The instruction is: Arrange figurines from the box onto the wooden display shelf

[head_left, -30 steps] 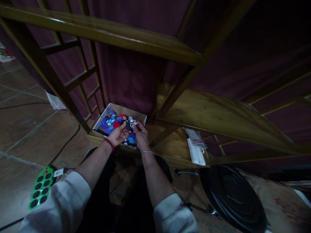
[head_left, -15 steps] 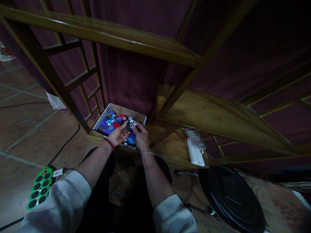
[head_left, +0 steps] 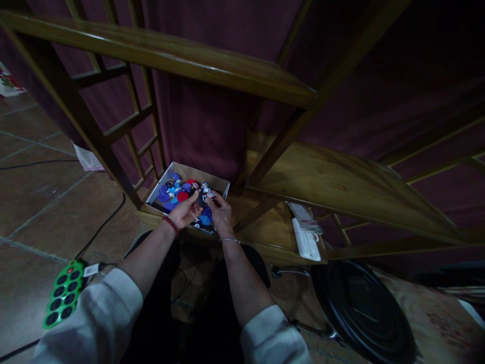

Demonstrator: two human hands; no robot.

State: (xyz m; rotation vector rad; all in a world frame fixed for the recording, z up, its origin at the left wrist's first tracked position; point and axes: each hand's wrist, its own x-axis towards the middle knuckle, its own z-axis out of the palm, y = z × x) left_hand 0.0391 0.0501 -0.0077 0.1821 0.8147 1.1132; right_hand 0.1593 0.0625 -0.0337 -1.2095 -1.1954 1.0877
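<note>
Over a shallow cardboard box [head_left: 221, 177], my left hand [head_left: 186, 211] is closed, its thumb pressed against a dark round piece [head_left: 201, 198]. From the other side my right hand [head_left: 222, 211] pinches a small white and purple figurine [head_left: 206, 188] close to that piece. Whether the two are joined, I cannot tell. Inside the box lie several little toy figures and round pieces, among them a red disc [head_left: 183, 195] and a purple piece [head_left: 163, 193]. The fingertips are partly hidden and the details too small to make out.
The box stands on a low wooden shelf [head_left: 261, 225] under a wooden frame bar [head_left: 170, 55]. A white object [head_left: 306, 245] lies on the shelf to the right. A black round stool [head_left: 364, 308] is at the lower right, a green power strip [head_left: 64, 293] on the floor at left.
The view has shifted very slightly. Both hands keep their grip over the box, with hardly any visible movement.
</note>
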